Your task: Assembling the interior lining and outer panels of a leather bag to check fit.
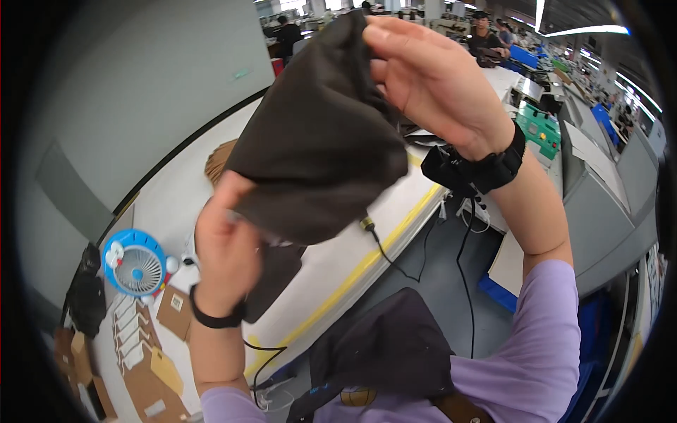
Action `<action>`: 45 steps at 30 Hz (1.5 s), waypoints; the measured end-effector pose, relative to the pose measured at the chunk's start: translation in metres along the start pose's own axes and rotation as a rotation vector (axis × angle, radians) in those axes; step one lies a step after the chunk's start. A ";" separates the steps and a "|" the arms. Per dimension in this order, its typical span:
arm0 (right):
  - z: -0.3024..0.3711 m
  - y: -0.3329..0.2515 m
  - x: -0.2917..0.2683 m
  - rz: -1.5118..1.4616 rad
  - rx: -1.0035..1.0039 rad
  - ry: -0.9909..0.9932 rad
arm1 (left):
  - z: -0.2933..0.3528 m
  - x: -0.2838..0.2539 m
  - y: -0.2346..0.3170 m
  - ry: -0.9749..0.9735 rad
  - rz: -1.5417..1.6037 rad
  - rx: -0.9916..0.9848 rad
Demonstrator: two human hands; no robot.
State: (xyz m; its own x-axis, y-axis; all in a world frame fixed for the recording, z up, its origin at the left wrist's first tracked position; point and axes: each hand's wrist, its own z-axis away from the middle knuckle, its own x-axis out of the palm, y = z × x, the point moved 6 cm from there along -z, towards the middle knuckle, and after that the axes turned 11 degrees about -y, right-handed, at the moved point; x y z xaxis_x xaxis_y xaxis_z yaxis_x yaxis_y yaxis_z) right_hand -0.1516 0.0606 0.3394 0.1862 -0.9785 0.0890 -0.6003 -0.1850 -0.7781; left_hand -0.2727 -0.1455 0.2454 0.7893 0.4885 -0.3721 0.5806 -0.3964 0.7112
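I hold up a dark brown, soft piece of fabric or thin leather (317, 134) in front of me; its exact kind does not show. My right hand (437, 84) pinches its upper right corner between thumb and fingers. Lower down, my left hand (229, 250) grips the left edge, slightly blurred. The piece hangs in loose folds between both hands. Beneath it, another flat dark piece (275, 282) lies on the white table (338, 275). A black device is strapped to my right wrist, and a black band circles the left one.
A blue desk fan (135, 262) stands at the left, near cardboard pieces (144, 374) and a white wire rack (130, 331). A cable (395, 264) runs over the yellow-taped table edge. At the right are a green machine (539, 130) and grey partitions (599, 166). People work farther back.
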 end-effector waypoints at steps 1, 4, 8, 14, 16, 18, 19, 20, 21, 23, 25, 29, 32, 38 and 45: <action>0.001 0.010 0.022 0.227 0.119 0.127 | 0.021 -0.020 0.010 0.178 0.185 -0.012; -0.009 0.066 0.042 0.045 0.167 -0.136 | 0.044 -0.070 0.012 0.367 0.522 -0.163; -0.011 0.185 0.047 -0.209 0.391 -0.165 | 0.093 -0.103 -0.044 0.441 0.874 -0.379; 0.038 0.274 0.102 0.598 -0.022 0.215 | 0.175 -0.132 -0.097 0.556 0.715 -0.566; 0.048 0.270 0.137 0.604 -0.100 -0.002 | 0.159 -0.111 -0.077 0.685 0.741 -0.531; 0.046 0.268 0.169 0.699 -0.160 -0.126 | 0.167 -0.116 -0.065 0.679 0.715 -0.508; 0.042 0.272 0.167 0.702 -0.157 0.009 | 0.169 -0.119 -0.058 0.665 0.689 -0.475; 0.038 0.277 0.156 0.710 -0.155 0.146 | 0.166 -0.117 -0.053 0.662 0.691 -0.476; 0.035 0.289 0.139 0.741 -0.112 0.222 | 0.164 -0.116 -0.043 0.644 0.627 -0.459; 0.035 0.304 0.127 0.810 -0.028 0.289 | 0.167 -0.120 -0.036 0.640 0.552 -0.440; 0.044 0.311 0.126 0.786 0.037 0.286 | 0.178 -0.126 -0.043 0.680 0.569 -0.432; 0.104 0.369 0.137 -0.128 0.501 0.387 | 0.186 -0.128 -0.047 0.677 0.614 -0.428; 0.142 0.393 0.166 -0.660 0.871 0.460 | 0.181 -0.117 -0.045 0.652 0.667 -0.422; 0.119 0.414 0.169 -0.869 0.676 0.422 | 0.178 -0.107 -0.045 0.644 0.607 -0.435; 0.108 0.340 0.180 -0.949 0.283 -0.100 | 0.216 -0.144 -0.038 0.656 -0.135 -0.438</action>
State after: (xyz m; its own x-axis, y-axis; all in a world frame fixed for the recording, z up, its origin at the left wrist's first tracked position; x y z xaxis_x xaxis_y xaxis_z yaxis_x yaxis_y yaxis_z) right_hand -0.2387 -0.1684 0.0237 0.5654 -0.4215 0.7090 0.0367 -0.8458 -0.5322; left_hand -0.3656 -0.3685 0.1435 0.3602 0.9221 -0.1415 0.4238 -0.0267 0.9054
